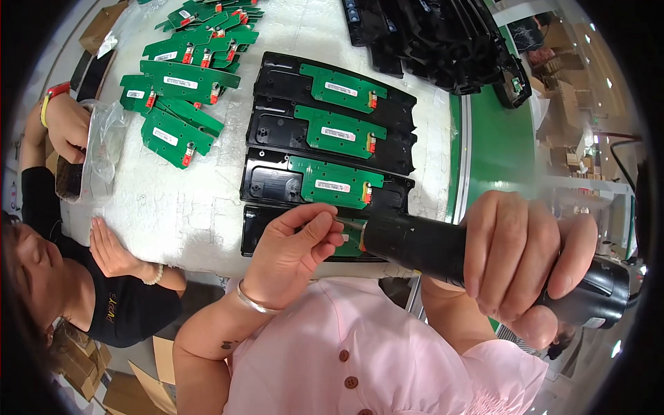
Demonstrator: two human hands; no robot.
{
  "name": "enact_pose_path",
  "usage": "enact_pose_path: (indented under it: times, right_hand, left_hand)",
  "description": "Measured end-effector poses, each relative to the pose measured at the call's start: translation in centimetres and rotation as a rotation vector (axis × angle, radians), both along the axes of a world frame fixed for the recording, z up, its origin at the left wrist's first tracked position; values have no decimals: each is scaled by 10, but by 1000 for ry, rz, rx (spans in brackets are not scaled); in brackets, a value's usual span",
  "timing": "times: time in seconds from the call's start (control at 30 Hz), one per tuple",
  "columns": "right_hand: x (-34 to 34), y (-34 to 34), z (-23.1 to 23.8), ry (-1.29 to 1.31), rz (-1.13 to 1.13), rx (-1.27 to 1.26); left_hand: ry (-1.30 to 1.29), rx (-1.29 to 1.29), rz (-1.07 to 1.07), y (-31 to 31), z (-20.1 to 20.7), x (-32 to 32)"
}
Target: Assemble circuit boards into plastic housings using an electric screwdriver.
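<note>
My right hand [526,259] is wrapped around a black electric screwdriver [422,243], which lies nearly level and points left. Its thin bit reaches to the fingertips of my left hand [297,242]. Those fingers are pinched together at the bit's tip; whatever they hold is too small to make out. Under both hands sits the nearest black plastic housing [256,232], its green board mostly covered. Beyond it, further black housings lie in a row, with a green circuit board [332,181], another green board [339,131] and a far green board [342,88] on them.
Green circuit boards [176,83] with red connectors are piled at the far left of the white foam-topped table [207,228]. Black plastic parts [443,41] are stacked at the far right, beside a green surface [491,138]. At left, a co-worker's hand [114,249] rests by a plastic bag [104,145].
</note>
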State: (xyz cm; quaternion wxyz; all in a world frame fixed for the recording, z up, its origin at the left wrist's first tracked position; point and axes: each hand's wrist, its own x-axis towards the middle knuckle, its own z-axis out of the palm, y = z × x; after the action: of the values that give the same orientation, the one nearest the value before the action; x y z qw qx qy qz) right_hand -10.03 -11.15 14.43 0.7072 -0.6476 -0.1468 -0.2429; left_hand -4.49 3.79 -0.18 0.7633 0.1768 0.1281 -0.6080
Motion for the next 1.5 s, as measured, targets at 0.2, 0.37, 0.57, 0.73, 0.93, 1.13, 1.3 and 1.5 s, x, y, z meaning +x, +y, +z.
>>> enact_pose_path:
  times: [0.2, 0.37, 0.57, 0.73, 0.93, 1.13, 1.3, 1.5]
  right_hand:
    - [-4, 4, 0, 15, -46, 8]
    - [0, 3, 1, -13, 49, 28]
    - [3, 16, 0, -68, 81, 77]
    - [13, 15, -4, 47, 19, 10]
    - [40, 17, -48, 95, -261, -16]
    - [60, 17, -72, 270, -367, 21]
    - [59, 6, -78, 206, -196, 40]
    - [72, 5, -84, 266, -121, 66]
  left_hand:
    - [89, -80, 22, 0, -5, -2]
    - [89, -128, -22, 3, -6, -1]
    - [-11, -53, -109, 11, -2, 5]
    - [-16, -114, -77, 13, 3, -2]
    - [79, -77, -177, 20, -1, -7]
    - [37, -129, -220, 31, -14, -21]
    - [10, -154, -224, 30, -18, -23]
    - [-57, -74, -185, 19, -22, -20]
